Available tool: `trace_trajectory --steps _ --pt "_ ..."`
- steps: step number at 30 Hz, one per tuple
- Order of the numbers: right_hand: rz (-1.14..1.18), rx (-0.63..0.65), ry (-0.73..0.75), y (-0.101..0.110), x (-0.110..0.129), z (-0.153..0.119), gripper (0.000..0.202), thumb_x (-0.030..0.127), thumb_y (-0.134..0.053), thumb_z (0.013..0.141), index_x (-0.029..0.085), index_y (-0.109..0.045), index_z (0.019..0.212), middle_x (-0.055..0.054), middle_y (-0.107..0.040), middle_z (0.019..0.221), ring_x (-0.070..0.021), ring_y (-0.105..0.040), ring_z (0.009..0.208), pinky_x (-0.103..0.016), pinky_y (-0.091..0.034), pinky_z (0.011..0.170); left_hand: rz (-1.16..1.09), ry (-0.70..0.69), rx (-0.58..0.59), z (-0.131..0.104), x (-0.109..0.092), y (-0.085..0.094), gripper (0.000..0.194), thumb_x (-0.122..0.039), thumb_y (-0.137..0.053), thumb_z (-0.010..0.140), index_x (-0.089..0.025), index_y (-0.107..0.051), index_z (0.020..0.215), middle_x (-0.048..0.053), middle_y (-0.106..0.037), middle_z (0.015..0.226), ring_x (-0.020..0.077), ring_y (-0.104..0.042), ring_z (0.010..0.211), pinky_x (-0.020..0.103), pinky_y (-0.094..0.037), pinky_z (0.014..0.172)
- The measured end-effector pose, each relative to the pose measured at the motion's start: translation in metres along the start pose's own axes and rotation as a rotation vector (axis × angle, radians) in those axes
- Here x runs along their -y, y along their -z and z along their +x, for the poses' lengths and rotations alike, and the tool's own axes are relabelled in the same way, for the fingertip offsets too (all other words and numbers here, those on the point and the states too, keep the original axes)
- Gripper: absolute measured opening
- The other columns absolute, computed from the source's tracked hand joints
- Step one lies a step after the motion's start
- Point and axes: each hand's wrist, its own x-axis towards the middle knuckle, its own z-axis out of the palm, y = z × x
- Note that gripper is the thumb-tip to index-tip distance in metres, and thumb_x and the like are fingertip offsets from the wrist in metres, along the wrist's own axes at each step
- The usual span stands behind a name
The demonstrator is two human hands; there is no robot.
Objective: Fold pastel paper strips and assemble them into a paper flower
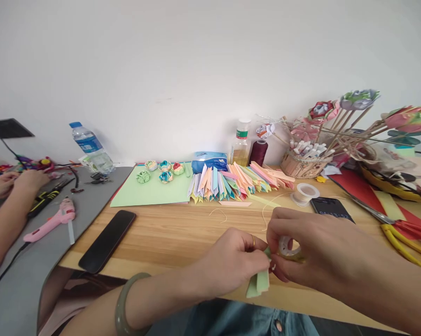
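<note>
My left hand is closed, its thumb and fingertips pinching folded light green paper strips that hang down over the table's front edge. My right hand is closed beside it, with a small white ring-shaped roll in its curled fingers; whether it is tape or thread I cannot tell. Its thumb and fingertips meet close to the top of the green paper, partly hiding that spot. Beyond the hands, a white spool stands on the wooden table near a loose thread.
Folded paper strips and several paper flowers on a green sheet lie ahead. A phone is left; another phone, scissors and a flower basket are right. A co-worker's hands and pink glue gun occupy the grey mat.
</note>
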Motion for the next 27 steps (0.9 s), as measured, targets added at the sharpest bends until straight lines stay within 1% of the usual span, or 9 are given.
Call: trace_trajectory --steps 3,6,8,11,13,17,20,23,27 --pt "0.023 -0.052 0.001 -0.005 -0.003 0.001 0.008 0.021 -0.055 0.058 0.024 -0.058 0.064 0.001 -0.064 0.07 -0.0168 -0.056 0.056 -0.024 -0.026 0.044 -0.003 0.02 -0.003 -0.001 0.001 0.0 0.024 -0.014 -0.041 0.065 -0.01 -0.065 0.061 -0.004 -0.044 0.049 0.0058 -0.033 0.048 0.02 -0.025 0.047" --pt "0.077 -0.089 -0.005 -0.009 -0.008 0.001 0.02 0.022 -0.056 0.056 0.024 -0.055 0.076 0.003 -0.061 0.058 -0.0161 -0.054 0.05 -0.023 -0.024 0.041 -0.023 0.059 0.041 -0.002 0.001 0.0 0.028 -0.019 -0.04 0.067 -0.01 -0.066 0.064 -0.001 -0.051 0.056 0.007 -0.037 0.051 0.02 -0.029 0.049" --pt "0.11 -0.05 -0.01 -0.009 -0.01 0.001 0.02 0.024 -0.055 0.059 0.024 -0.053 0.079 0.003 -0.061 0.056 -0.0161 -0.054 0.049 -0.022 -0.026 0.041 -0.048 0.056 0.068 -0.002 0.002 0.001 0.028 -0.02 -0.039 0.067 -0.01 -0.065 0.062 0.001 -0.055 0.06 0.0082 -0.04 0.054 0.021 -0.031 0.052" --pt "0.162 0.032 -0.025 -0.005 -0.012 0.004 0.013 0.029 -0.053 0.066 0.023 -0.052 0.078 -0.002 -0.066 0.069 -0.0181 -0.057 0.057 -0.024 -0.032 0.045 -0.114 0.059 0.049 -0.002 0.002 0.0 0.024 -0.02 -0.04 0.065 -0.01 -0.061 0.059 0.003 -0.058 0.062 0.0091 -0.042 0.056 0.021 -0.032 0.054" --pt "0.232 0.076 -0.028 -0.003 -0.013 0.006 0.017 0.036 -0.05 0.071 0.022 -0.052 0.079 -0.005 -0.067 0.074 -0.0196 -0.058 0.063 -0.026 -0.036 0.05 -0.134 0.083 0.024 -0.002 0.002 0.0 0.023 -0.021 -0.041 0.064 -0.011 -0.061 0.062 0.002 -0.056 0.06 0.0093 -0.043 0.056 0.022 -0.033 0.054" --pt "0.381 0.147 0.004 -0.004 -0.017 0.007 0.028 0.047 -0.044 0.078 0.021 -0.051 0.076 -0.003 -0.066 0.067 -0.0181 -0.057 0.061 -0.027 -0.038 0.053 -0.124 0.084 0.038 -0.002 0.002 -0.001 0.029 -0.024 -0.04 0.066 -0.011 -0.064 0.075 0.001 -0.053 0.059 0.0104 -0.046 0.059 0.023 -0.035 0.059" --pt "0.423 0.155 0.024 -0.006 -0.022 0.005 0.034 0.052 -0.039 0.081 0.02 -0.051 0.077 -0.003 -0.064 0.069 -0.0169 -0.056 0.062 -0.026 -0.038 0.054 -0.142 0.084 0.069 0.0 0.004 -0.001 0.027 -0.024 -0.043 0.066 -0.01 -0.063 0.077 0.001 -0.053 0.06 0.0101 -0.046 0.057 0.023 -0.034 0.057" --pt "0.466 0.159 0.024 -0.006 -0.027 0.003 0.035 0.053 -0.039 0.081 0.02 -0.051 0.08 -0.003 -0.063 0.073 -0.0169 -0.056 0.066 -0.026 -0.039 0.056 -0.148 0.101 0.099 0.002 0.007 -0.001 0.023 -0.025 -0.048 0.067 -0.009 -0.061 0.079 0.001 -0.055 0.061 0.009 -0.044 0.054 0.023 -0.033 0.056" --pt "0.613 0.192 0.086 -0.004 -0.033 0.0 0.036 0.053 -0.036 0.084 0.02 -0.05 0.081 -0.002 -0.063 0.073 -0.0156 -0.056 0.068 -0.025 -0.04 0.059 -0.163 0.099 0.129 0.007 0.01 -0.003 0.028 -0.034 -0.056 0.069 -0.008 -0.061 0.079 0.003 -0.058 0.066 0.0082 -0.044 0.055 0.022 -0.032 0.056"
